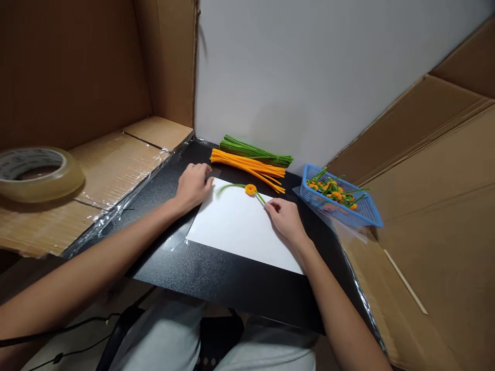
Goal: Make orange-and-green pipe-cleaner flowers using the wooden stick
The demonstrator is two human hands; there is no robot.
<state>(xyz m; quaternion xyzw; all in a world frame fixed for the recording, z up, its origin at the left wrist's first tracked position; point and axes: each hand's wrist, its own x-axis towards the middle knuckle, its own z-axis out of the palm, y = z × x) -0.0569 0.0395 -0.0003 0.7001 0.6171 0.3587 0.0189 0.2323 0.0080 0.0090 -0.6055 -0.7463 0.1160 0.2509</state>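
A small pipe-cleaner flower (pixel 250 189), an orange coil on a green stem, lies across the far edge of a white sheet of paper (pixel 240 232) on a black table (pixel 216 278). My right hand (pixel 285 217) pinches the right end of the green stem. My left hand (pixel 193 185) rests at the paper's far left corner, fingers curled, near the stem's left end; whether it touches the stem is unclear.
Bundles of green pipe cleaners (pixel 255 151) and orange pipe cleaners (pixel 249 166) lie behind the paper by the wall. A blue basket (pixel 367 211) with several finished flowers sits at right. A tape roll (pixel 36 172) rests on cardboard at left. Cardboard walls flank the table.
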